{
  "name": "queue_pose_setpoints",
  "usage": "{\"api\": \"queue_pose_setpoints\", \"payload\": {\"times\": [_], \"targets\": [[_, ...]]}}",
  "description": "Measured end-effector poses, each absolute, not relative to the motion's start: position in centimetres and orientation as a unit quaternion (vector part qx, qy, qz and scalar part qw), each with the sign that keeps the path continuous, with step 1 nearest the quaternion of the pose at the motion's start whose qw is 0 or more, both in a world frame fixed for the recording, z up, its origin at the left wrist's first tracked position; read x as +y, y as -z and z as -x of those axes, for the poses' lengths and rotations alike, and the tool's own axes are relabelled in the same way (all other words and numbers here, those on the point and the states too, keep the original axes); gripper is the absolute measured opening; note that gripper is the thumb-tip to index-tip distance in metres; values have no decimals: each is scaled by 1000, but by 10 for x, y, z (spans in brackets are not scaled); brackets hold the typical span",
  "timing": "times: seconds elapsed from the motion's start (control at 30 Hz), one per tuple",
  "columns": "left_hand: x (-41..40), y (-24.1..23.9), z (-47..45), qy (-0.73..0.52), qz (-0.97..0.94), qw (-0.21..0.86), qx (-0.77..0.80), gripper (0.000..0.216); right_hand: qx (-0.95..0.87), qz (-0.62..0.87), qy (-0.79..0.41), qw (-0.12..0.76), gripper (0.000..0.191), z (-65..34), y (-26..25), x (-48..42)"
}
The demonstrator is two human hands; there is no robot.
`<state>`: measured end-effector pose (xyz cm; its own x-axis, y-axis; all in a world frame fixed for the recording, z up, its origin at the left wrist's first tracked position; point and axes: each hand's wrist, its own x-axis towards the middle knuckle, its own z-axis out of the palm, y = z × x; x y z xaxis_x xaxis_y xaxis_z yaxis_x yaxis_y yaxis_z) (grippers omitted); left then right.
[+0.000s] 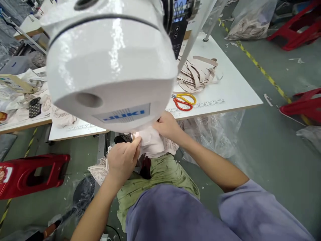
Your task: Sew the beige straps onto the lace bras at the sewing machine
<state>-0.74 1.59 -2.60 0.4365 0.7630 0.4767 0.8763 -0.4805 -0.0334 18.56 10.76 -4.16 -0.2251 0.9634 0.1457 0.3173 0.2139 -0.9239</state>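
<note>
A large white sewing machine head point(110, 63) fills the upper middle of the view. Just beneath it lies a pale pink fabric piece point(152, 142) with lace edging. My left hand point(124, 160) is closed, pinching the fabric's left edge under the machine. My right hand point(168, 127) grips the same fabric from the right, fingers curled on it beside the machine's underside. The needle area is hidden by the machine head. A green cloth point(160, 177) lies on my lap below the fabric.
A white table point(233, 87) carries red-and-yellow scissors point(184, 101) and a pile of beige strips point(198, 72). Red plastic stools stand at the left point(32, 174) and right point(303, 107). Clear plastic bags point(215, 137) hang by the table. Yellow floor tape point(263, 72) runs diagonally.
</note>
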Motion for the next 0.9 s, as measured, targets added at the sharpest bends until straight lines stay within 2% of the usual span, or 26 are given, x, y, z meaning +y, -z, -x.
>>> {"api": "queue_pose_setpoints", "payload": {"times": [0.23, 0.5, 0.63, 0.77, 0.9], "targets": [[20, 24, 4, 222, 854, 154, -445, 16, -656, 479, -413, 413, 12, -192, 39, 105], [20, 29, 6, 229, 849, 123, -461, 17, -655, 494, -397, 411, 12, -197, 42, 104], [15, 29, 7, 247, 828, 59, -500, 19, -651, 484, -411, 416, 11, -198, 45, 102], [11, 25, 7, 277, 772, -60, -569, 23, -628, 474, -442, 430, 17, -193, 52, 100], [9, 18, 9, 316, 716, -159, -603, 24, -533, 420, -572, 461, 24, -187, 63, 88]]}}
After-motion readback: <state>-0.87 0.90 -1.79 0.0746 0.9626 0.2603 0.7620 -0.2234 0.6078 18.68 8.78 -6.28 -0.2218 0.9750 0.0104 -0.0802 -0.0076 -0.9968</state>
